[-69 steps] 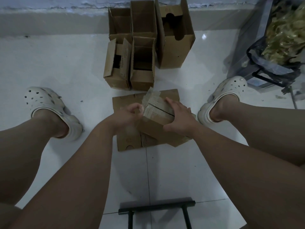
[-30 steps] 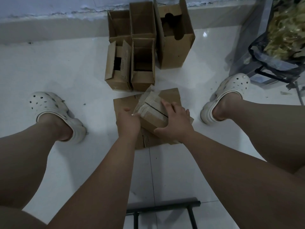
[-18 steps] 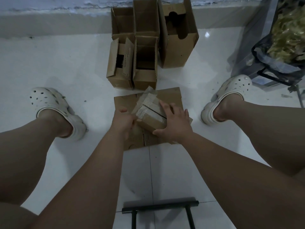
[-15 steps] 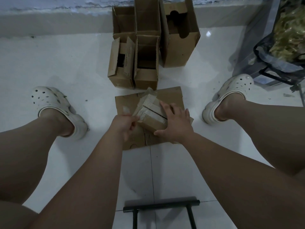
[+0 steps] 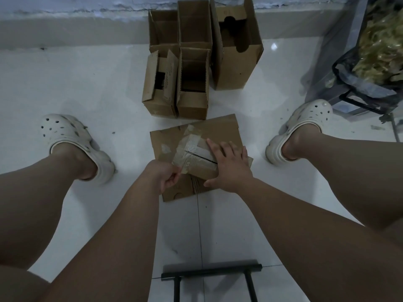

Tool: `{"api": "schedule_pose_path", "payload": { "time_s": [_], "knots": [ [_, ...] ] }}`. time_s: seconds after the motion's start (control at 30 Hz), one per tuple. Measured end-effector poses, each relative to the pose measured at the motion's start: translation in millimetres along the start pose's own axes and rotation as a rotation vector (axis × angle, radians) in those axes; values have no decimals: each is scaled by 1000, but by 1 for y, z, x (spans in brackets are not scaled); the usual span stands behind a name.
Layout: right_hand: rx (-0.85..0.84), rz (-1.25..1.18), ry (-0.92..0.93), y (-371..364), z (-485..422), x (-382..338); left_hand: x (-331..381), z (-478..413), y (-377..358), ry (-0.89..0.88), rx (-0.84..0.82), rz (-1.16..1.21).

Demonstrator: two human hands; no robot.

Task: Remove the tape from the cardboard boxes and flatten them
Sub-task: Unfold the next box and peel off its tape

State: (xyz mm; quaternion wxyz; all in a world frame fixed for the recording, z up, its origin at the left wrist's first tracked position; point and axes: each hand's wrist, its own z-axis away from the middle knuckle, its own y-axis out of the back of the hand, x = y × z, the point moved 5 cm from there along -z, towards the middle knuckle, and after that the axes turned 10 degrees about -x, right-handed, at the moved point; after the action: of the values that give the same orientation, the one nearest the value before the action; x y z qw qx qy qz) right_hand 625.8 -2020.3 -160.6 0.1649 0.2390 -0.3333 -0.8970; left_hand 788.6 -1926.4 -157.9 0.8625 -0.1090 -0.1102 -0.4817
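A small taped cardboard box (image 5: 199, 162) rests on a flattened piece of cardboard (image 5: 218, 131) on the white floor between my feet. Pale tape (image 5: 187, 149) covers its top and left end. My right hand (image 5: 229, 165) lies spread on the box's right side, holding it down. My left hand (image 5: 166, 176) pinches the loose tape edge at the box's lower left corner. Further back stand several open, upright cardboard boxes (image 5: 192, 83), the tallest (image 5: 235, 46) on the right.
My feet in white clogs (image 5: 72, 140) (image 5: 303, 127) flank the cardboard. A black metal frame (image 5: 209, 275) sits at the bottom centre. A dark rack holding a bag of yellowish material (image 5: 375, 51) stands at the right. A wall base runs along the back.
My left hand dropped from the box's left face to its lower left corner and closed on the tape edge. My right hand stayed pressed on the box, which tilted slightly.
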Motion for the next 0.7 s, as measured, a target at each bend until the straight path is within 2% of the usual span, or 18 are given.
{"api": "schedule_pose_path", "payload": {
  "time_s": [0.33, 0.57, 0.7],
  "knots": [
    [-58, 30, 7, 0, 1, -4, -7, 9, 3, 19, 1, 10],
    [-68, 31, 0, 1, 0, -5, -10, 12, 11, 18, 35, -128],
    [-62, 23, -2, 1, -1, -6, -19, 9, 11, 26, 85, -64]
  ]
}}
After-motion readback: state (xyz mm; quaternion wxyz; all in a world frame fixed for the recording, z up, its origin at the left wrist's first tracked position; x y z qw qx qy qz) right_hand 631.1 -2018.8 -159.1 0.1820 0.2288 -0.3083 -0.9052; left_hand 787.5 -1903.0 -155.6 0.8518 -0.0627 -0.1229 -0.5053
